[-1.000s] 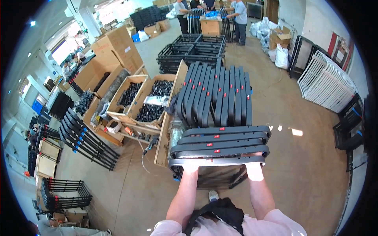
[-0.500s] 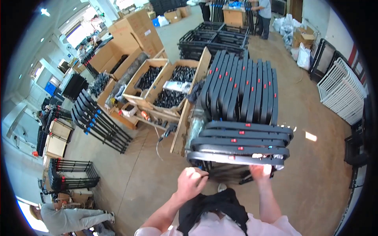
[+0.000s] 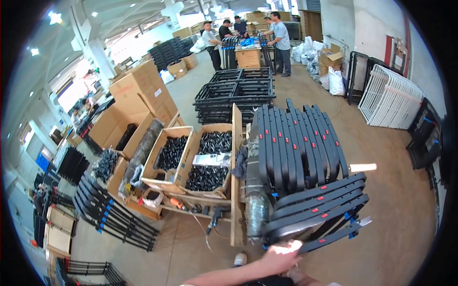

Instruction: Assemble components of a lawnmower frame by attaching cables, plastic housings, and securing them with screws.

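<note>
Several black curved frames (image 3: 315, 194) with small red parts lie stacked at the near end of a larger row of the same black frames (image 3: 291, 143). The nearest black frame (image 3: 336, 236) stands apart from the others, its right end swung away. My left hand (image 3: 281, 257) reaches across from the lower left, fingers curled at this frame's near left end. My right hand (image 3: 296, 275) lies low, just behind the left wrist. The left arm covers most of it, so its fingers are hidden. Blue parts (image 3: 353, 226) show beneath the frames' right ends.
Left of the stack stand a wooden board (image 3: 236, 176), a plastic-wrapped roll (image 3: 257, 217) and wooden bins (image 3: 183, 178) of black parts. A power drill (image 3: 215, 218) hangs below the bins. White racks (image 3: 389, 100) lean at the right wall. People (image 3: 281, 40) work around a far table.
The view has tilted up and turned. The nearest frame has come away from the stack at its right end. My left hand moved right, and my right hand left the frame's right end.
</note>
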`<action>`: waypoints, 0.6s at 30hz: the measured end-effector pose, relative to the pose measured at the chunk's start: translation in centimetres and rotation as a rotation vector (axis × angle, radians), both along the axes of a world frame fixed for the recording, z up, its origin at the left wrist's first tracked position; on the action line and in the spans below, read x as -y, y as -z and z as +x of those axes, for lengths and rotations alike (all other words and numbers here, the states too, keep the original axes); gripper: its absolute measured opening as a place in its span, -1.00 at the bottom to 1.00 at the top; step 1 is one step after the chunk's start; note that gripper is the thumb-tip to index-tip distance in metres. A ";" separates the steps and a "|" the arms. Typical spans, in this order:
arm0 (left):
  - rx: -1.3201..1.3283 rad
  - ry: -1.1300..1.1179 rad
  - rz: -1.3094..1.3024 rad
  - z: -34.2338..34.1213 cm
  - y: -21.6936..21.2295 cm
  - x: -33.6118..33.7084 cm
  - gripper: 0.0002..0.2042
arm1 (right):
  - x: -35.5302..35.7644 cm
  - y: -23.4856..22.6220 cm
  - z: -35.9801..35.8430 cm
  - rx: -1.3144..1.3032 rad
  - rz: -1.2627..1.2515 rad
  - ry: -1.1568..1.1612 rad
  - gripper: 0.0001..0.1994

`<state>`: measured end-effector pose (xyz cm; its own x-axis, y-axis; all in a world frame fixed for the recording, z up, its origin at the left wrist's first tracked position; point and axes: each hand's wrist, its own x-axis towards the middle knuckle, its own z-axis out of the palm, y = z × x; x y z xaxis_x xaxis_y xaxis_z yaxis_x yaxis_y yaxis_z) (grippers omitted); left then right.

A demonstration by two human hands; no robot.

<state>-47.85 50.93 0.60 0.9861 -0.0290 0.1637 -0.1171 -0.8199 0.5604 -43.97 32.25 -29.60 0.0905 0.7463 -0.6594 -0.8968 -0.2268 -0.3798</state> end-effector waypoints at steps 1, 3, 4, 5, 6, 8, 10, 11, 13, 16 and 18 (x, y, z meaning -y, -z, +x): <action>-0.145 0.042 0.009 0.5 1.0 0.3 -0.61 | -2.5 0.2 -0.9 -0.002 -0.013 0.057 -0.71; -0.177 0.095 -0.011 0.5 1.5 0.3 -0.61 | -5.6 0.3 -2.4 0.002 -0.048 0.159 -0.71; -0.219 0.144 -0.024 0.3 1.8 0.2 -0.60 | -7.1 0.5 -3.3 0.001 -0.064 0.217 -0.71; -0.209 0.162 -0.023 -0.2 2.3 -0.3 -0.60 | -9.2 0.6 -4.0 0.004 -0.075 0.277 -0.71; -0.128 0.193 -0.060 -0.7 3.0 -0.7 -0.61 | -11.2 0.8 -4.7 0.006 -0.084 0.335 -0.71; -0.054 0.269 -0.119 -1.8 2.5 -2.1 -0.62 | -14.1 1.6 -6.5 0.004 -0.113 0.473 -0.71; -0.043 0.315 -0.134 -3.0 2.6 -4.1 -0.61 | -16.5 2.3 -8.2 0.001 -0.140 0.617 -0.71; -0.040 0.336 -0.150 -3.8 2.5 -5.0 -0.61 | -17.1 2.6 -9.3 -0.003 -0.159 0.697 -0.71; -0.080 0.373 -0.209 -4.9 3.1 -7.4 -0.61 | -18.3 2.8 -11.8 -0.013 -0.200 0.863 -0.71; -0.081 0.421 -0.221 -6.3 1.6 -10.7 -0.60 | -20.1 3.1 -14.1 -0.015 -0.252 1.164 -0.71; 0.015 0.435 -0.271 -7.4 0.7 -13.6 -0.62 | -21.3 3.0 -17.1 -0.029 -0.293 1.340 -0.71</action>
<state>-55.27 64.48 -0.10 0.8897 -0.3905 0.2364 -0.4249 -0.5191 0.7416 -61.08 53.58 -32.65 0.6088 -0.0665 -0.7906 -0.4975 0.7442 -0.4457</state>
